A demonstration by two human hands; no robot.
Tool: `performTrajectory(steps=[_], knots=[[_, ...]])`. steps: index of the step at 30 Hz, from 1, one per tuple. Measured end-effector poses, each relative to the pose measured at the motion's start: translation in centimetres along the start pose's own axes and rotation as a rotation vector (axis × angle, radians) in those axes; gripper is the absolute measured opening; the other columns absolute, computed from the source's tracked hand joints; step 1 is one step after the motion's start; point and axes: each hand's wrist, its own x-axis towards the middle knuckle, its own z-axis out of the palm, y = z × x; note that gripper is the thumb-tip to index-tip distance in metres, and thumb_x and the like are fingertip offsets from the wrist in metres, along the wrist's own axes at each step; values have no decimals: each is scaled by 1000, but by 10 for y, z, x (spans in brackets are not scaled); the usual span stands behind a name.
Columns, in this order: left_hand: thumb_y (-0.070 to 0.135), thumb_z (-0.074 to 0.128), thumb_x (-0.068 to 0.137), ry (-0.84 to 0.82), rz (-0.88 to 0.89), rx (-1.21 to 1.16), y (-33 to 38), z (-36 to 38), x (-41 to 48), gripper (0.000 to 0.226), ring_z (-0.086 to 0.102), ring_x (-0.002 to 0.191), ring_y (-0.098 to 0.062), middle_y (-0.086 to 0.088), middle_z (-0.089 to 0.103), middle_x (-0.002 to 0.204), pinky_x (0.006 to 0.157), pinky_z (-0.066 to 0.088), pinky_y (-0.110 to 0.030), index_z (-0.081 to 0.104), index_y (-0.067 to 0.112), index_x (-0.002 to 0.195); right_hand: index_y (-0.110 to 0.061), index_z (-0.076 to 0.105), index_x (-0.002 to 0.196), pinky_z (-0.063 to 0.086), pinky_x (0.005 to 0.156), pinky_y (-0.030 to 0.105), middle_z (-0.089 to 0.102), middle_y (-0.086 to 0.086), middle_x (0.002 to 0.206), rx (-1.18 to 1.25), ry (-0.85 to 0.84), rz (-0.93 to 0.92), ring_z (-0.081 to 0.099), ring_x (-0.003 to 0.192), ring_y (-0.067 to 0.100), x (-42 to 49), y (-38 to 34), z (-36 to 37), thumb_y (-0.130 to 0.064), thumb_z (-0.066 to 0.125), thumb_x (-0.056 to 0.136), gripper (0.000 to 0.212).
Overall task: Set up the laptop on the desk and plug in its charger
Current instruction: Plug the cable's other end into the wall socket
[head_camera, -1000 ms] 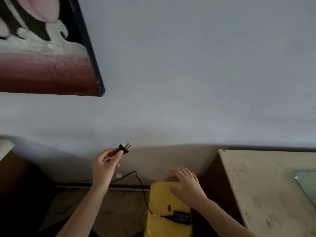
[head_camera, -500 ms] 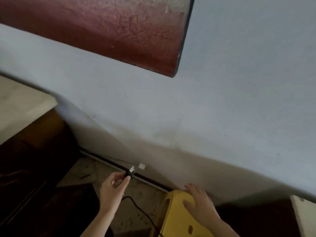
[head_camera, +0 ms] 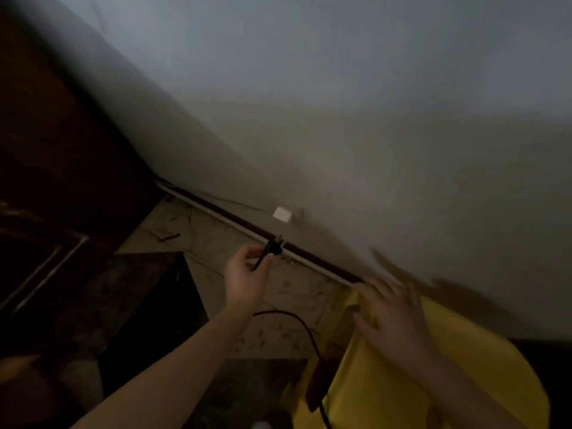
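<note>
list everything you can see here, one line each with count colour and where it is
plug: 1, black, pinched in the left hand's fingers near the skirting
cable: 1, black, loops from the plug down past the stool
stool: 1, yellow, lower right, against the wall
wall plate: 1, white, low on the wall, above the plug
wall: 1, pale grey, upper frame
skirting: 1, dark with a white strip, at the wall's foot
floor: 1, beige, patterned, centre
furniture: dark brown, left
left hand: 1, centre
right hand: 1, flat on the stool
</note>
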Motion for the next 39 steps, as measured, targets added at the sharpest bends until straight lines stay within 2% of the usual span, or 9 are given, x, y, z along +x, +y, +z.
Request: performTrajectory(steps=[3,6,9,15,22,28,32,34,39], knots=[[22,64,87,62,-44,-15,-34,31,22,12,60,87,-7,16,60,91,74,50,-25,63,23,99,-37,54,125,13,112,47,55,-15,132,-12,140,22,41,130,12,7,1,22,-50,41,88,41],[23,61,89,87,-51,-1,-57,52,43,17,59,82,-7,14,57,93,64,47,-21,62,19,106,-37,62,110,19,107,44,63,-16,114,-2,240,32,51,116,12,6,0,30,-48,35,84,39],[23,59,90,112,-87,-5,-71,64,64,13,58,85,-12,11,57,96,60,39,-16,59,22,103,-38,61,108,21,107,44,63,-18,111,-6,259,28,52,113,11,7,2,31,-48,34,83,38],[23,60,90,119,-40,73,-78,80,91,9,55,81,-13,9,58,99,60,39,-21,57,26,98,-38,62,107,27,105,46,64,-17,106,2,249,58,56,110,12,8,-3,26,-48,34,82,39],[20,59,91,146,-45,-6,-83,87,96,9,55,91,-15,7,56,100,75,42,-25,57,22,99,-38,64,101,27,100,45,66,-16,100,-31,268,84,60,104,16,8,-7,25,-44,36,79,36],[18,60,90,118,9,-26,-89,85,103,8,54,93,-12,5,57,97,74,39,-21,57,19,98,-36,67,96,32,94,46,67,-13,100,-69,313,91,61,100,20,12,-9,29,-41,39,74,36],[18,60,91,100,22,-31,-90,87,103,8,53,89,-11,7,56,95,66,40,-17,54,22,95,-37,67,93,33,93,47,67,-12,99,-102,318,94,60,99,21,14,-12,30,-41,40,74,34],[17,60,90,107,27,-39,-89,88,103,9,55,92,-14,6,56,95,72,44,-21,54,22,94,-37,67,93,33,93,47,66,-12,98,-105,323,90,59,99,22,14,-12,29,-41,40,74,34],[14,60,89,96,-10,-102,-86,89,103,8,62,97,-26,-6,63,101,87,53,-45,55,19,92,-37,67,91,31,94,46,65,-13,95,-106,321,74,58,101,21,10,-6,29,-40,40,74,32]])
